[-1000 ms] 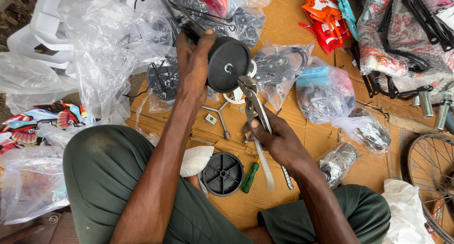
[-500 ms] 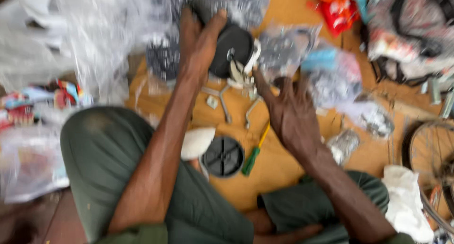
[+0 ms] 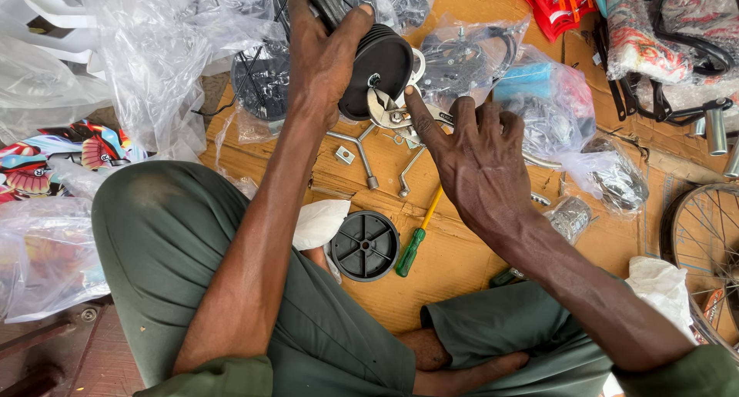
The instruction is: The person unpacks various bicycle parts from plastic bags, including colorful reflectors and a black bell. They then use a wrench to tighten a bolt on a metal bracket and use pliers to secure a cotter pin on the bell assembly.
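Observation:
My left hand [image 3: 323, 58] grips a small black plastic wheel [image 3: 379, 65] from above and holds it on edge over the cardboard. The right hand [image 3: 477, 158] holds silver pliers [image 3: 391, 114]. Their jaws sit at the wheel's hub, and my index finger lies stretched along them. A second black wheel [image 3: 363, 245] lies flat between my knees. Next to it is a screwdriver [image 3: 412, 243] with a green handle and a yellow shaft. Two bent metal brackets [image 3: 360, 149] rest under the held wheel.
I sit cross-legged on brown cardboard [image 3: 462, 266]. Clear plastic bags [image 3: 154, 66] with parts crowd the left and top. A bagged blue part [image 3: 539, 97] lies right of my hand. A spoked bicycle wheel [image 3: 704, 243] lies at the right edge, and red packets [image 3: 554, 5] at the top.
My right hand has moved up from the cardboard and set the pliers' jaws against the wheel's hub. The left hand has kept its hold on the wheel.

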